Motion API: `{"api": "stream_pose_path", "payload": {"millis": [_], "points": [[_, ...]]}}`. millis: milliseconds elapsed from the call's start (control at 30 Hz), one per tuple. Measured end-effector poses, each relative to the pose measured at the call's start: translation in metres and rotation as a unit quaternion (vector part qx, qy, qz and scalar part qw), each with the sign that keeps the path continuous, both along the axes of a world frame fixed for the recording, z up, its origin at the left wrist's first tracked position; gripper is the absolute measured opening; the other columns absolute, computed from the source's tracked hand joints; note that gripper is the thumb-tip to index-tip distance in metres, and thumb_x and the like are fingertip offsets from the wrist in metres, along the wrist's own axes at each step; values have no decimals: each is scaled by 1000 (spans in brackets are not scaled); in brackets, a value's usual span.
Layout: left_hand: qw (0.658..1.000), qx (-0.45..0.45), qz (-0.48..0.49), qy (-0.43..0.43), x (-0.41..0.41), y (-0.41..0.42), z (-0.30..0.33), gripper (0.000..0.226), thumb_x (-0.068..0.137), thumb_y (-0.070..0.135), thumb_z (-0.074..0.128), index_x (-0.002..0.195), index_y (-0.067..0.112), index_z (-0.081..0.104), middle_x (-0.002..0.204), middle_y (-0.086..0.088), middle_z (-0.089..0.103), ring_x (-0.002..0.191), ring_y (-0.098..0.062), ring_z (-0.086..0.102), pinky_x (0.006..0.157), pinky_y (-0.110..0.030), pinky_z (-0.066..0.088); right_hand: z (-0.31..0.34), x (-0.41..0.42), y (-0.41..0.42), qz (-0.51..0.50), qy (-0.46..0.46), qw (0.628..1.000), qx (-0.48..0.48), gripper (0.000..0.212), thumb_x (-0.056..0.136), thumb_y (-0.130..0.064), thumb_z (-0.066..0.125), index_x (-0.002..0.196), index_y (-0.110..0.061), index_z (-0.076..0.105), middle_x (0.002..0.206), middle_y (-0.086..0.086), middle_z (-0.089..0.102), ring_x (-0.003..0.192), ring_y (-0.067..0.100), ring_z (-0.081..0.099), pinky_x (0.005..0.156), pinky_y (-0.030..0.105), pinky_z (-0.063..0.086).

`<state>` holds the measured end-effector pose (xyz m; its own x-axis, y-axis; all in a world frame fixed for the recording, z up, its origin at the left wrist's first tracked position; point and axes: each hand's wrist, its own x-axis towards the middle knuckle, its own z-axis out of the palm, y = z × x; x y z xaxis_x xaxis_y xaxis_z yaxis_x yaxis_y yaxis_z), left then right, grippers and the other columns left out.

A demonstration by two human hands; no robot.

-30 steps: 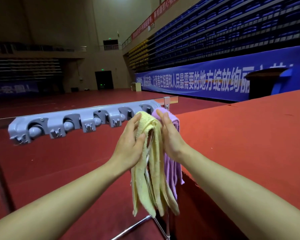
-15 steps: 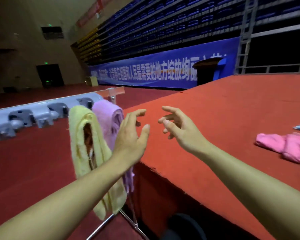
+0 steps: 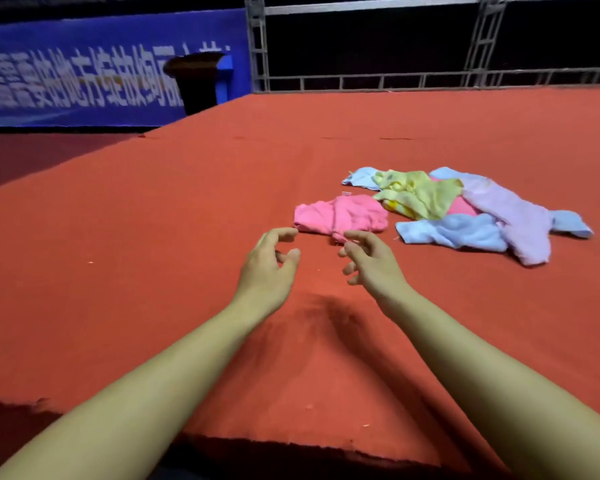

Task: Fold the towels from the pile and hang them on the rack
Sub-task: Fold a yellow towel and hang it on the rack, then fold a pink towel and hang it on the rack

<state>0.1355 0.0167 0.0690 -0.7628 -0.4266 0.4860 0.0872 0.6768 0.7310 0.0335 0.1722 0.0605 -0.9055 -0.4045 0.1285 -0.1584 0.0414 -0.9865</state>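
While pink towel (image 3: 340,214) lies crumpled, both hands empty.

one pink towel (image 3: 342,215), roughly five piled towels (image 3: 471,213), two hands (image 3: 267,268)

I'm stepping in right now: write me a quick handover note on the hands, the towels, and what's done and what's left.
Left hand and right hand: both empty, fingers loosely curled, reaching over the red platform toward the pink towel.
Pink towel lies crumpled beside the pile of blue, yellow and lilac towels.
Rack is out of view, so what already hangs there cannot be checked.
Left: fold and hang the pink towel, then the pile.
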Motion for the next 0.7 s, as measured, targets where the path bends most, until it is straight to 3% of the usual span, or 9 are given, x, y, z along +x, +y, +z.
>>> {"api": "stream_pose_path", "payload": {"millis": [100,200,333,433,600,700], "points": [[999,18,-31,5,-47,2,-25,30,90,9,61,118,18,60,111,8,60,73,2,55,82,-31,49,-26,-40,-1,-70,13,997,33,25,96,-9,54,120,-18,57,86,2,61,53,7,53,50,24,46],[998,48,-24,9,-78,-4,-50,32,89,10,61,118,21,59,108,12,62,68,1,54,76,-29,48,-54,-77,-16,-112,82,986,89,31,91,-12,58,122,-17,59,85,-4,61,72,11,60,74,32,51],[993,113,27,-33,-93,-17,-90,32,91,10,61,117,28,57,97,19,62,66,-9,56,81,-36,53,-74,-115,-42,-132,157,967,149,37,89,-12,64,126,-14,57,101,-1,64,88,18,61,84,31,47],[992,120,37,-31,-97,-25,-102,32,91,12,61,119,27,57,93,17,63,59,-9,54,73,-31,51,-90,-137,-59,-158,217,944,193,44,87,-12,64,130,-13,53,115,6,65,105,25,60,91,36,47],[992,114,32,-38,-103,-27,-108,33,90,15,61,118,30,57,94,17,63,58,-9,51,73,-32,50,-106,-151,-65,-136,215,929,270,78,89,-25,67,153,-23,23,133,11,57,122,33,47,99,39,41],[992,113,32,-42,-101,-26,-106,33,89,16,61,118,31,57,92,18,62,59,-10,52,75,-33,51,-108,-156,-65,-120,229,916,306,81,89,-26,67,155,-20,20,129,11,61,118,37,50,95,41,43]]}}
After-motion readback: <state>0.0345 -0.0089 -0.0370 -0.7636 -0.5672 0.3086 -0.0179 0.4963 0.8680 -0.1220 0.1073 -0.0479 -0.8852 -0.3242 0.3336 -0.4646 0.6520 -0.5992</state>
